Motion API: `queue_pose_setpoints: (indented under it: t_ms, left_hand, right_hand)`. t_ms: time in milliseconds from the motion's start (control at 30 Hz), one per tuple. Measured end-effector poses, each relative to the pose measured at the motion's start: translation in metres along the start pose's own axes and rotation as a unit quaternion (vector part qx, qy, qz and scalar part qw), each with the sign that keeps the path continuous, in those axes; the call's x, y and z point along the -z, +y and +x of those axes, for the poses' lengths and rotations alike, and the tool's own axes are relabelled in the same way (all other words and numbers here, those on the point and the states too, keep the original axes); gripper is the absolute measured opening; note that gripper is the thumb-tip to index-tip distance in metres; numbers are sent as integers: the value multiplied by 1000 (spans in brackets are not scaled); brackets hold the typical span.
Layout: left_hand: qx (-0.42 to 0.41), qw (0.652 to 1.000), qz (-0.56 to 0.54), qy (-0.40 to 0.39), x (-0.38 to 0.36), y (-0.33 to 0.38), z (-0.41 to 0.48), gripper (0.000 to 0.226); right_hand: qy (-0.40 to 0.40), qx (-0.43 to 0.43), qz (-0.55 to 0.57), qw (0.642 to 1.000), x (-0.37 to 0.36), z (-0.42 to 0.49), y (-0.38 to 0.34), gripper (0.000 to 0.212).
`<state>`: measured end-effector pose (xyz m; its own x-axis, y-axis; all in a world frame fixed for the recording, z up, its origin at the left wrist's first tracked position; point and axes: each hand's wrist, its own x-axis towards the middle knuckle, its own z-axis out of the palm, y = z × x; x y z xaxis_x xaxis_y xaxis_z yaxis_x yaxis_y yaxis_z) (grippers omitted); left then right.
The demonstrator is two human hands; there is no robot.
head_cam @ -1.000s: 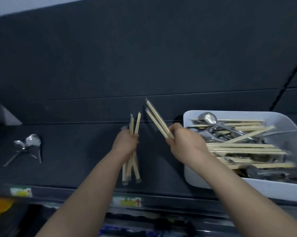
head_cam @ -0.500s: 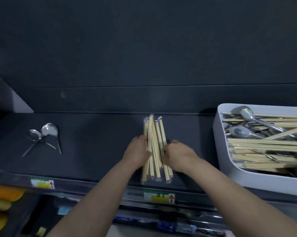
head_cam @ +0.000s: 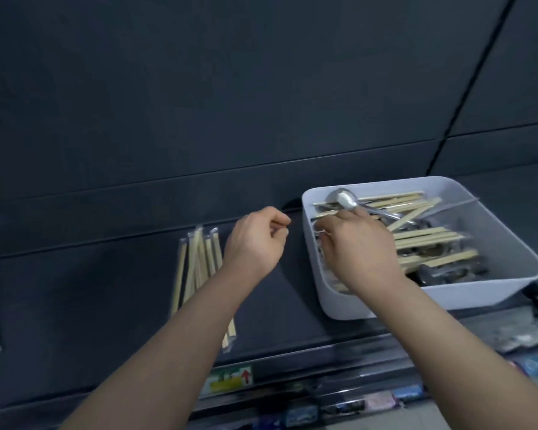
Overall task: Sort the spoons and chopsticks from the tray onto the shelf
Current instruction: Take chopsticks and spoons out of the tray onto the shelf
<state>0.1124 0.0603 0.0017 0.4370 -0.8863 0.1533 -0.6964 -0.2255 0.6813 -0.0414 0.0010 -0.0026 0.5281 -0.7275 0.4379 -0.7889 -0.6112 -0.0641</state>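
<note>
Head camera looks forward and down, close over the shelf (head_cam: 75, 290).

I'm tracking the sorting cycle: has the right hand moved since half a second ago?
Yes. The right hand left the chopstick pile on the shelf and now reaches into the white tray.

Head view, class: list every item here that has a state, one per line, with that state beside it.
White tray: on the shelf, still holding mixed spoons and wrapped chopsticks.
Chopstick pile: lying loosely fanned on the shelf, untouched.
Spoon: in the tray, bowl raised above the right hand.
Left hand: loosely curled, empty, above the shelf.
Right hand: reaching into the tray; grip hidden.
</note>
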Motion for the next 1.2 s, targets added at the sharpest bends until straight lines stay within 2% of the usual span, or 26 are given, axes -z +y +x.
queue_pose_setpoints:
  t_ms: [100,167,267,367,467,567,800,867,933,1000,1100,1200]
  left_hand:
    - [-38,998,9,-45,-29,40,9,15]
    - [-52,995,28,-82,-50,60,13,16]
    - [-79,985,74,-136,-79,81,19,17]
    - [-106,973,134,-156,-106,97,25,25]
    - [-122,963,183,-156,-130,107,35,26]
    - [-121,947,250,-160,-146,114,46,17]
    - [-157,887,399,-173,-157,124,60,7]
    - [-131,908,366,-157,-153,128,62,12]
    - [-80,947,281,-133,-145,127,65,16]
    - [-59,972,202,-107,-138,123,65,15]
    - [-29,986,128,-103,-132,119,62,14]
    - [3,984,117,-131,-134,117,63,15]
  right_hand:
    - [-21,-44,-29,998,5,-11,54,8]
    - [-34,-72,-49,996,8,-18,91,15]
    - [-47,-109,-58,991,14,-23,140,21]
    - [-35,-136,-52,989,13,-35,175,20]
    - [-7,-172,-1,985,7,-44,188,17]
    - [26,-147,10,989,5,-44,191,15]
    - [-34,-140,37,989,8,-36,212,21]
    - [-45,-133,44,989,9,-32,216,21]
    - [-64,-113,52,990,8,-26,216,22]
    - [-110,-72,65,989,5,-17,214,20]
    - [-189,-7,78,979,-1,-6,206,20]
    - [-214,22,38,976,-3,-2,201,22]
